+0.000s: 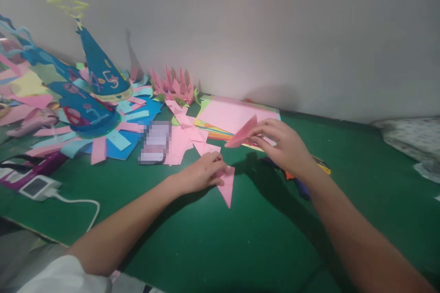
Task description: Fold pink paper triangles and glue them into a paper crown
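My left hand [208, 171] rests on the green table with its fingers curled over a pink folded paper triangle [227, 190], whose point faces me. Just above the table, my right hand [280, 142] pinches another folded pink paper piece [242, 132] between thumb and fingers, tilted up to the left. Close behind both hands lie loose pink paper pieces [180, 144]. A stack of coloured paper sheets [237, 114], pink on top, is partly hidden by the right hand and its piece.
Blue paper cone hats [99, 62] with pink and light-blue strips stand at left, beside a pink folded-paper flower [173, 84]. A phone [156, 142] lies nearer the middle. A white device [37, 187] trails a cable. Partly hidden tools [302, 187] lie under my right forearm.
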`<move>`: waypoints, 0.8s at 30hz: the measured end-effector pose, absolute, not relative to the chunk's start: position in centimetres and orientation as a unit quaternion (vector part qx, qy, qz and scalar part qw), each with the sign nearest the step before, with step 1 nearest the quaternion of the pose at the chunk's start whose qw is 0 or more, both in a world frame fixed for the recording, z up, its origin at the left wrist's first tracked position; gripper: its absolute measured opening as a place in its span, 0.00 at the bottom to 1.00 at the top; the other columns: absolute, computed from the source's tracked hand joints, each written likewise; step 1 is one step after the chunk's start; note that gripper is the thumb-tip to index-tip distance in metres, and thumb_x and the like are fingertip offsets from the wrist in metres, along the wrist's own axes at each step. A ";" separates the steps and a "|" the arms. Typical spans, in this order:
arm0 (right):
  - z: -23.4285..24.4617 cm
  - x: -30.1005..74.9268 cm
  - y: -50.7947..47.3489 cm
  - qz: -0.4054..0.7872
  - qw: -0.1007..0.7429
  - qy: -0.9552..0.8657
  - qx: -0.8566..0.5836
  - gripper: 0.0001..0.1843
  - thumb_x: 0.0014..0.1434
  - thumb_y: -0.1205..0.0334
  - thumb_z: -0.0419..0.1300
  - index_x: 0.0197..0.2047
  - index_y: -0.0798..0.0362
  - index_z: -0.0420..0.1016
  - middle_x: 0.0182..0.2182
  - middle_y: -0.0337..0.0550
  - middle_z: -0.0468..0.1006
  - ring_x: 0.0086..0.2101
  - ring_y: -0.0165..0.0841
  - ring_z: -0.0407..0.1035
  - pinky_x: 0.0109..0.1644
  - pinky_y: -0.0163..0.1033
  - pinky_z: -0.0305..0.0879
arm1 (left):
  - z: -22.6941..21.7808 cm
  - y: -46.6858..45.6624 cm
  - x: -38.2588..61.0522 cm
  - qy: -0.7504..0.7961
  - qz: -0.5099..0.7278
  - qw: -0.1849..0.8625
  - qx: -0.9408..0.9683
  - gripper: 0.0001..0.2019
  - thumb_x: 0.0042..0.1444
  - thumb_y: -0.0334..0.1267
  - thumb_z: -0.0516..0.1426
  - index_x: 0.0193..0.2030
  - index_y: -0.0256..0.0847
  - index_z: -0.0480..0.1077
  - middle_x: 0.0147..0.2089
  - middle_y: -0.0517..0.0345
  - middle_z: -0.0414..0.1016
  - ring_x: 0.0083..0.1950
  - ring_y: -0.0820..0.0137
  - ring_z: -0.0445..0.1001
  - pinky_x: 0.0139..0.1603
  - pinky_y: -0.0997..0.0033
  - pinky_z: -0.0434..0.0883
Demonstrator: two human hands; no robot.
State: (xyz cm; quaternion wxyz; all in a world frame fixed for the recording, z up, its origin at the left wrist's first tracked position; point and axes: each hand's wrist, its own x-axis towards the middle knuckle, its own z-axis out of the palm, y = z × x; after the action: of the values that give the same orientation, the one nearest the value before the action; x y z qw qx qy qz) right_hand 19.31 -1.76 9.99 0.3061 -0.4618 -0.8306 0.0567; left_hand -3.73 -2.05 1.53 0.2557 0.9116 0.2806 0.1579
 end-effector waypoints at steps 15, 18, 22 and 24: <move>6.4 20.8 -9.5 0.339 0.240 -0.714 -0.564 0.12 0.59 0.53 0.53 0.28 0.51 0.66 0.36 0.43 0.75 0.38 0.35 0.69 0.40 0.38 0.65 | 2.4 -2.0 -4.1 0.258 0.139 0.309 0.905 0.08 0.59 0.39 0.56 0.42 0.40 0.65 0.43 0.53 0.62 0.44 0.68 0.63 0.44 0.70 0.64; 4.9 20.1 -9.4 0.324 0.208 -0.713 -0.586 0.11 0.58 0.55 0.52 0.29 0.51 0.67 0.29 0.39 0.73 0.31 0.33 0.67 0.35 0.37 0.63 | 2.2 -1.8 -4.5 0.250 0.142 0.318 0.904 0.08 0.58 0.41 0.56 0.41 0.40 0.65 0.43 0.54 0.61 0.44 0.68 0.62 0.44 0.70 0.64; 4.0 19.2 -9.2 0.332 0.207 -0.709 -0.586 0.06 0.56 0.58 0.54 0.32 0.50 0.69 0.31 0.39 0.75 0.34 0.34 0.69 0.39 0.38 0.63 | 2.2 -1.7 -4.6 0.248 0.143 0.323 0.902 0.09 0.58 0.42 0.56 0.41 0.40 0.64 0.44 0.53 0.60 0.44 0.68 0.63 0.44 0.69 0.65; 3.8 18.9 -9.0 0.340 0.213 -0.707 -0.582 0.05 0.55 0.59 0.55 0.33 0.50 0.69 0.34 0.40 0.77 0.37 0.35 0.70 0.42 0.39 0.63 | 2.3 -1.8 -4.4 0.254 0.146 0.325 0.899 0.10 0.57 0.42 0.56 0.41 0.40 0.64 0.44 0.53 0.60 0.43 0.68 0.63 0.44 0.69 0.66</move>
State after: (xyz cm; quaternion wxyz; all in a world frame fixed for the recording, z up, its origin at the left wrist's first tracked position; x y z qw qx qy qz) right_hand 18.94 -9.02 3.79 0.2130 -0.5824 -0.7072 0.3396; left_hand -4.35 -1.82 2.31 0.3248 0.8993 0.2542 0.1455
